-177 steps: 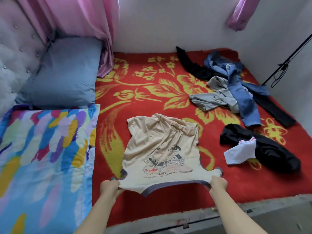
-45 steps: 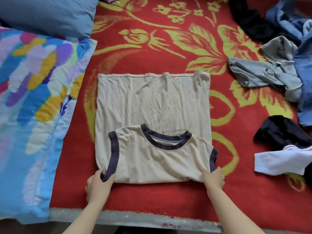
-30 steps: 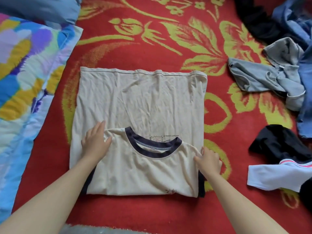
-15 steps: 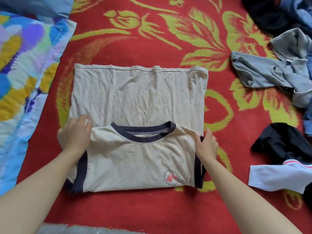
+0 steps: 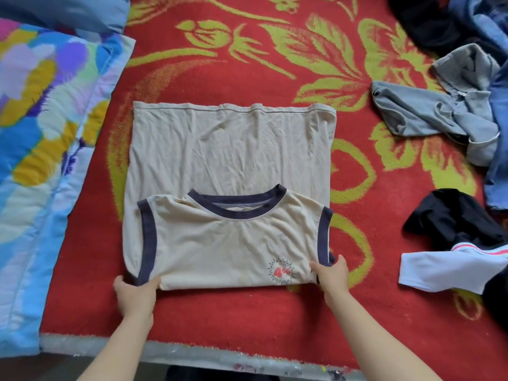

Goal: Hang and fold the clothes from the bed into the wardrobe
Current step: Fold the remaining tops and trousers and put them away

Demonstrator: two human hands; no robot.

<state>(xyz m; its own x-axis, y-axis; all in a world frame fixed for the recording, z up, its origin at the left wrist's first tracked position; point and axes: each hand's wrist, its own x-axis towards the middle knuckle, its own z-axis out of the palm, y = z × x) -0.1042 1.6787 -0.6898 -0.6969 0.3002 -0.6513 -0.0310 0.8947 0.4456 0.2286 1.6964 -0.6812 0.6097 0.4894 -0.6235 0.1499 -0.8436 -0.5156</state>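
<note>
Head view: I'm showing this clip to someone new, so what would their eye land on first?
The red blanket with yellow-green flowers fills the frame, and at its centre lies a beige tank top with navy trim, folded over on itself. The left hand and right hand grip the fold's near corners. A grey garment lies crumpled at the right, a multicoloured quilt at the left.

The beige sleeveless fabric shirt (image 5: 231,149) is showing navy trim at collar and armholes and a red starburst print (image 5: 281,271). The red pile bedspread (image 5: 275,64) is displaying yellow-green florals. The padded quilt (image 5: 41,133) is showing blue, yellow and purple brushstrokes.
</note>
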